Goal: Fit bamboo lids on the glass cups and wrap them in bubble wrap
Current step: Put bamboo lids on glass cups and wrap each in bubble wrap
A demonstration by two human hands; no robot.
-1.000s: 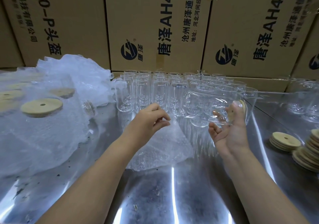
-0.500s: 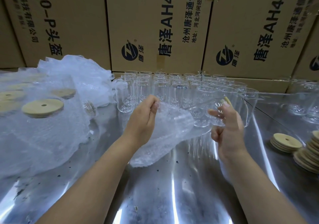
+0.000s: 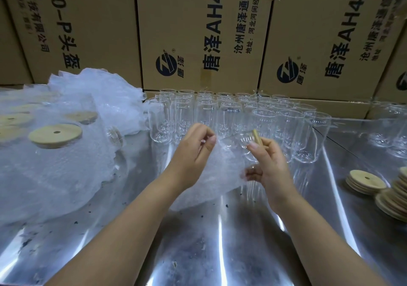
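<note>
Above the middle of the steel surface (image 3: pixel 198 246), both hands work at one cup (image 3: pixel 246 143). We note the left hand (image 3: pixel 193 151) with thumb and forefinger pinched together on the top edge of the wrap (image 3: pixel 217 175); that grip is clamped on the sheet, which hangs from it down to the surface. The right hand (image 3: pixel 272 166) has its fingers curled round the cup, grip clamped on the glass. The cup is tilted, carries a lid (image 3: pixel 256 136) at its upper end, and lies against the wrap between the two hands, off the surface. How far the sheet goes round the glass we cannot tell, since both are clear. Just behind the hands stand the open cups (image 3: pixel 229 118), upright in close rows, mouths up, none lidded. On the right, near the edge, are the lid stacks (image 3: pixel 365 183): one low pile and, touching it, taller slumped ones. On the left sit the wrapped cups (image 3: pixel 55 134), upright, their bamboo tops showing through the film; loose wrap (image 3: pixel 99 91) is heaped behind them. Printed boxes (image 3: pixel 198 32) form a wall at the back. Dark specks lie scattered on the surface.
</note>
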